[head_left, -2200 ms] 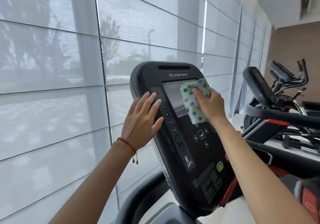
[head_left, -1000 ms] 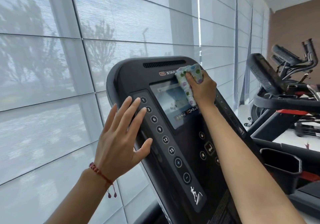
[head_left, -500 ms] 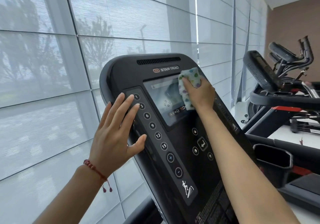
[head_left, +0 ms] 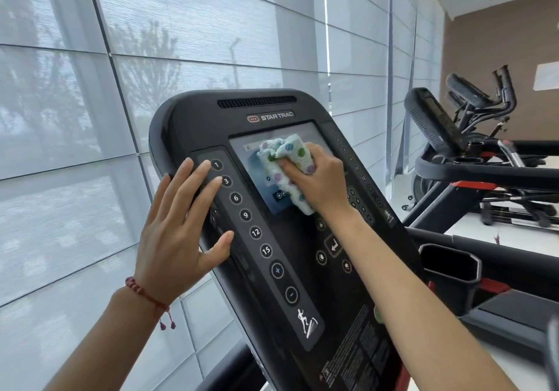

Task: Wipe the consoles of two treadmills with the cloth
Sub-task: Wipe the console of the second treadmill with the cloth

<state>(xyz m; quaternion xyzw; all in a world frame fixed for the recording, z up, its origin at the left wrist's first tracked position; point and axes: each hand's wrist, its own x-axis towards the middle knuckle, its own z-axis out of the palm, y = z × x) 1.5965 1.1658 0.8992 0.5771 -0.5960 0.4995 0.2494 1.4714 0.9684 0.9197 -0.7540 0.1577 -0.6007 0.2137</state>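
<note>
A black treadmill console (head_left: 199, 124) fills the middle of the head view, tilted back, with a lit screen (head_left: 245, 155) and a column of numbered buttons on its left side. My right hand (head_left: 320, 182) grips a white cloth with coloured dots (head_left: 284, 151) and presses it onto the middle of the screen. My left hand (head_left: 181, 224) lies flat with straight fingers on the console's left edge, fingertips beside buttons 1 and 3. A second treadmill console (head_left: 429, 118) stands further right, seen from its side.
Large windows with grey blinds (head_left: 151, 43) run along the left and behind the console. A black cup holder (head_left: 450, 266) sits just right of my right forearm. Black handrails (head_left: 484, 173) and other gym machines (head_left: 484, 97) stand at the right before a brown wall.
My right hand has slid the cloth from the screen's upper right edge leftward and down onto the middle of the screen. My left hand stays flat on the console's left edge.
</note>
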